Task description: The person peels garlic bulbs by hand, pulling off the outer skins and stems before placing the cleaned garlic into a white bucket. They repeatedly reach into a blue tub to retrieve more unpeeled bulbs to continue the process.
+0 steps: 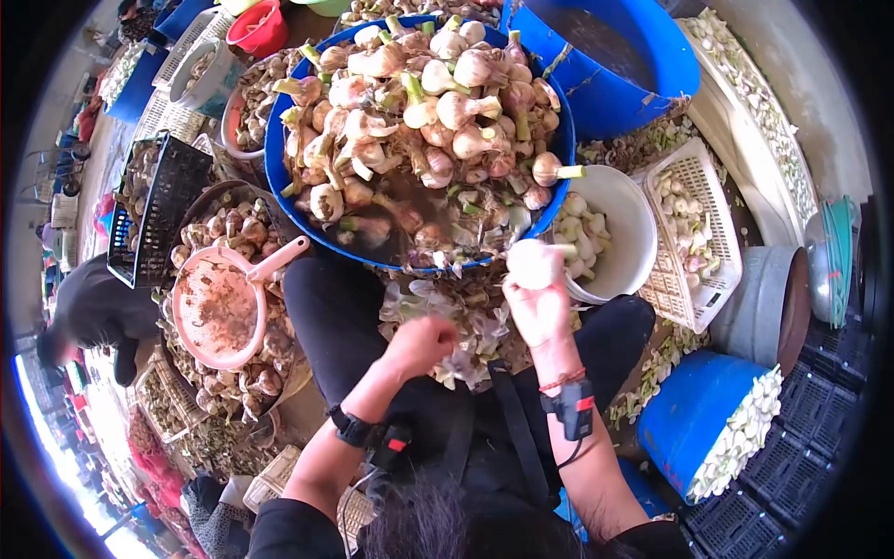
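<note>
My right hand [542, 312] is closed round a pale garlic bulb [535, 265] with a short cut stem pointing right. It is raised at the near edge of a big blue tub [279, 172], beside a white bucket [636, 233] with peeled garlic cloves [582, 233] inside. My left hand [421, 347] is curled, slightly blurred, over my lap near loose garlic skins [475, 326]; whatever its fingers hold is hidden. Unpeeled garlic bulbs [438, 102] with cut stems are heaped in the blue tub, with murky water and scraps at its near side.
A pink strainer [256, 347] lies on more garlic bulbs at left, near a black crate [140, 224]. At right are a white basket [722, 279] of cloves, a metal pot [754, 298] and a tipped blue bucket [680, 410]. Another person [102, 303] bends at far left.
</note>
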Motion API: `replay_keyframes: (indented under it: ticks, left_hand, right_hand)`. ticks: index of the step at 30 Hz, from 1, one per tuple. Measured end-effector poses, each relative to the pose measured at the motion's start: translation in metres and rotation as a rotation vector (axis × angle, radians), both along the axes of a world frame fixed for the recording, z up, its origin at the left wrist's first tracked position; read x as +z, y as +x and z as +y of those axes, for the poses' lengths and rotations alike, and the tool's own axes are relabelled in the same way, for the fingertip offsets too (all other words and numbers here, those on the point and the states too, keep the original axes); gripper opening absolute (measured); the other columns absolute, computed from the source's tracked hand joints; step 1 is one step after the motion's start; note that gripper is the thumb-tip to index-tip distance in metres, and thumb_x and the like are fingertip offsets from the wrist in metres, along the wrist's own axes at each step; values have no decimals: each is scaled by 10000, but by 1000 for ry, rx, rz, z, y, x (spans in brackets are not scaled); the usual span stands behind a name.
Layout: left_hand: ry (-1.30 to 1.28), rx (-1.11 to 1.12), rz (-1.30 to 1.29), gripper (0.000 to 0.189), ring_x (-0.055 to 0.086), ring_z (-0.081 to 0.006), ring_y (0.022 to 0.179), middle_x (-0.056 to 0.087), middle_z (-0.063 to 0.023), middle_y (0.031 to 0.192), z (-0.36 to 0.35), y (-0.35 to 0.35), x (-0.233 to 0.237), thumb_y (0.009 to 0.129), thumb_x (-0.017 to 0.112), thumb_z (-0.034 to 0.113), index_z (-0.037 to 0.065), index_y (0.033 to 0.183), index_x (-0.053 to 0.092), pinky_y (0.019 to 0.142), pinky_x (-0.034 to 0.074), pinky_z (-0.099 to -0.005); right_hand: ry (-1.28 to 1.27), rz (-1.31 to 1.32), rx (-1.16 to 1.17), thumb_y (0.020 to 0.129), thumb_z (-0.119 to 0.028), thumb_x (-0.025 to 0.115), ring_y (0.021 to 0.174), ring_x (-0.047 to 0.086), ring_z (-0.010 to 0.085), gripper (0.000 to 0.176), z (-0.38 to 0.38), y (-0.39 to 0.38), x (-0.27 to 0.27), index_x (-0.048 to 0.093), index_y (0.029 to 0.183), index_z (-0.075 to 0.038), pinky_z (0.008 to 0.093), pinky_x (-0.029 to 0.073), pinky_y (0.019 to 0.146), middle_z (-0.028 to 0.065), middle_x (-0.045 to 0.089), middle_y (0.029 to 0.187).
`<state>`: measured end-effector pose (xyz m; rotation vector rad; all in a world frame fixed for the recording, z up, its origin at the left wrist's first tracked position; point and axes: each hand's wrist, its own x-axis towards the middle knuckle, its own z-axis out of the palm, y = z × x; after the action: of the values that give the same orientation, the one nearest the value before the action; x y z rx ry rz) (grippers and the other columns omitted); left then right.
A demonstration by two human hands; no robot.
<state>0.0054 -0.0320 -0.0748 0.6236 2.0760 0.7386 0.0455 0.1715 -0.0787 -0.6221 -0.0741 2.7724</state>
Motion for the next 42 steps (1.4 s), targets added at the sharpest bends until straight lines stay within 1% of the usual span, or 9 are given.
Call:
replay_keyframes:
  ticks: [3,10,18,22,28,30,34,36,42]
  left_hand:
    - [298,559,237,194,614,-282,746,613,-162,818,10,-47,-21,740,586,86,25,922,610,684,485,-346]
    - [48,1403,-464,232,502,-158,563,564,-53,655,58,-166,-121,816,638,219,28,692,597,503,380,-288]
    - [582,785,-503,178,579,-95,792,645,-37,865,41,-110,-18,867,612,142,-15,949,633,719,470,-253]
    - [690,659,-428,384,582,-123,935,620,-99,1045,32,-73,17,836,599,39,-51,1190,479,817,472,-256]
    - [471,627,-195,278,612,-115,806,664,-94,895,37,-54,16,755,542,-29,-82,1025,580,727,495,-248]
    - [539,679,-209,247,607,-102,759,667,-76,858,38,-50,13,750,539,-29,-67,986,603,688,493,-240]
    - [586,731,-515,223,600,-89,719,661,-49,847,31,-51,12,754,535,-37,-31,959,622,654,479,-208]
    - [701,844,-767,170,596,-86,712,648,-30,826,30,-48,3,775,551,-17,-10,923,633,660,477,-205]
    - [615,768,-621,245,577,-83,738,609,-26,842,41,-40,26,844,662,196,21,989,571,634,479,-223]
  right_hand:
    - [-204,-125,-128,920,-452,448,850,540,220,471,40,23,-35,580,1079,-29,359,448,743,122,590,934]
    - [47,-399,103,921,-297,524,652,567,153,234,3,6,-16,600,964,-80,283,475,608,34,621,745]
    - [1306,-319,378,806,-142,686,1122,454,229,586,-26,-26,13,409,1316,-63,316,382,961,101,429,1269]
    - [1641,-114,474,705,-92,757,1167,455,251,663,-32,-27,12,446,1290,-67,344,375,989,125,452,1244]
    - [1846,-187,417,660,-52,768,1108,489,260,659,-38,-5,23,486,1255,-65,347,407,951,128,452,1179]
    - [1872,-183,464,701,-94,764,1096,490,245,615,-36,1,22,491,1250,-45,343,405,954,98,418,1205]
    - [1100,-156,491,780,-208,726,1002,550,192,546,-38,8,10,473,1231,-33,301,484,839,73,466,1154]
    - [155,-128,526,802,-232,702,1004,548,160,525,-31,9,21,452,1223,-43,320,489,857,59,473,1160]
    - [923,-113,554,891,-499,495,892,613,191,533,-44,12,11,388,1218,-93,333,522,803,96,573,1060]
